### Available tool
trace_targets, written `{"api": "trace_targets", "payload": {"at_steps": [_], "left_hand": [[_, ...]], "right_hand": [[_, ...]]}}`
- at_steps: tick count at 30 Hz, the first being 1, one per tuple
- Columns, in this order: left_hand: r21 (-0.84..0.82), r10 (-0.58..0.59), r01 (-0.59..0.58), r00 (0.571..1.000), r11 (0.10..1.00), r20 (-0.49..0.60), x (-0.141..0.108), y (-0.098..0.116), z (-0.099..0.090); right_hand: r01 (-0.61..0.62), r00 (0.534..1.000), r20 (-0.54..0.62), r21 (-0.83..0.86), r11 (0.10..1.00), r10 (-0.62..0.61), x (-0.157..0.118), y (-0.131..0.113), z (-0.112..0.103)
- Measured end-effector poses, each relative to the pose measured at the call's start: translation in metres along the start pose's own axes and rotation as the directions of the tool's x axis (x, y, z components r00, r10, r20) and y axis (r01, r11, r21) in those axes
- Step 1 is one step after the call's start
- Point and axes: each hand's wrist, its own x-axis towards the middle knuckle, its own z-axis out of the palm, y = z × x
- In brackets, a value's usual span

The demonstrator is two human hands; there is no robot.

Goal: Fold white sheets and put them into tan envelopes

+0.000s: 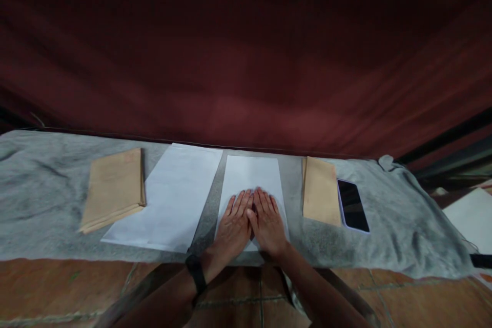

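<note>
A white sheet of paper (pixel 251 171) lies on the grey cloth, its long side pointing away from me. My left hand (pixel 235 219) rests flat on it, fingers stretched out. Beside it, my right hand (pixel 267 223) presses flat on the same sheet, and the two hands touch along their inner edges with the thumbs overlapping. Under the palms, part of the sheet is hidden. To the left lies a larger white paper (pixel 180 189), partly beneath a stack of brown envelopes (pixel 115 182). Right of my hands are more brown envelopes (pixel 321 192).
A phone (pixel 352 205) with a purple edge lies against the right-hand envelopes. The grey cloth (pixel 403 220) covers a long narrow surface. Behind it hangs a dark red curtain (pixel 246 77). Tiled floor (pixel 423 302) shows in front, and a white sheet (pixel 471 215) sits at far right.
</note>
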Motion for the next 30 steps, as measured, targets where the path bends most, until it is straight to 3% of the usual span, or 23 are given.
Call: {"api": "trace_targets", "payload": {"at_steps": [9,17,21,26,30], "left_hand": [[-0.004,-0.044,0.044,0.999,0.999,0.008,-0.016,-0.018,-0.019],[0.006,-0.117,0.117,0.993,0.993,-0.031,-0.029,-0.034,-0.020],[0.005,-0.127,0.127,0.990,0.992,-0.061,-0.032,-0.024,-0.025],[-0.034,0.079,-0.078,0.996,0.996,0.033,-0.036,0.006,-0.028],[-0.015,0.082,-0.081,0.995,0.997,0.054,-0.041,0.010,-0.025]], "right_hand": [[-0.006,0.997,-0.073,-0.121,0.993,-0.003,-0.021,0.036,-0.016],[-0.036,0.992,-0.126,-0.163,0.986,0.015,-0.035,0.059,-0.017],[-0.041,0.990,-0.138,-0.157,0.987,0.020,-0.039,0.049,-0.018],[0.102,0.994,-0.045,-0.054,0.993,-0.104,-0.044,0.016,-0.022],[0.138,0.990,-0.005,-0.035,0.990,-0.138,-0.050,0.010,-0.023]]}}
